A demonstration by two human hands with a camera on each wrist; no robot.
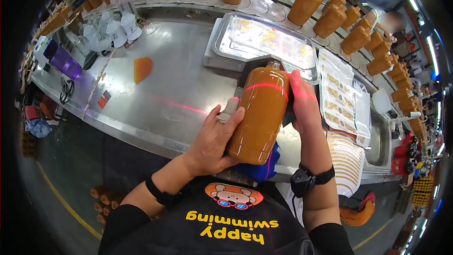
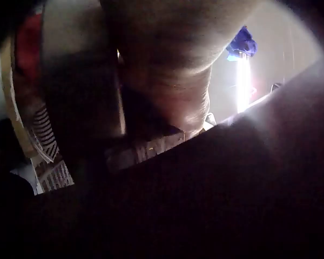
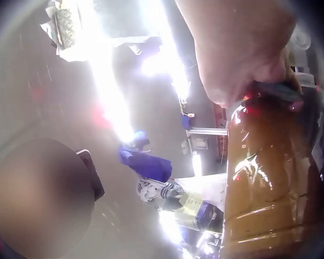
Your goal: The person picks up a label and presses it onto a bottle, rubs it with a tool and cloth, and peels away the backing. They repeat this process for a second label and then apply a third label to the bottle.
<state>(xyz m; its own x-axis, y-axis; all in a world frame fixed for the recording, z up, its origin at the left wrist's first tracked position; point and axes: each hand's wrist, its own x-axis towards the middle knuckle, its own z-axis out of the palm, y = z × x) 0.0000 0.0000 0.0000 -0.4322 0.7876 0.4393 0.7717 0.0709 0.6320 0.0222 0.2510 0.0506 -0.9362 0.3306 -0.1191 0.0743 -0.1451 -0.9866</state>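
The person (image 1: 226,229) is apparently aligning the brown bottle (image 1: 262,118) to the red line (image 1: 265,85) near the desk (image 1: 177,68) edge, left hand (image 1: 214,137) gripping its lower side, right hand (image 1: 306,106) holding its shoulder, presumably requiring steady rotation next, the tray (image 1: 222,38) limiting far-side room, open metal lying leftward.

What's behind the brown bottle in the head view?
Past its neck, part of a dark angular block and, farther off, a metal tray; blue material shows by its base. The brown bottle covers whatever lies behind its body, so the block's remaining shape can't be seen.
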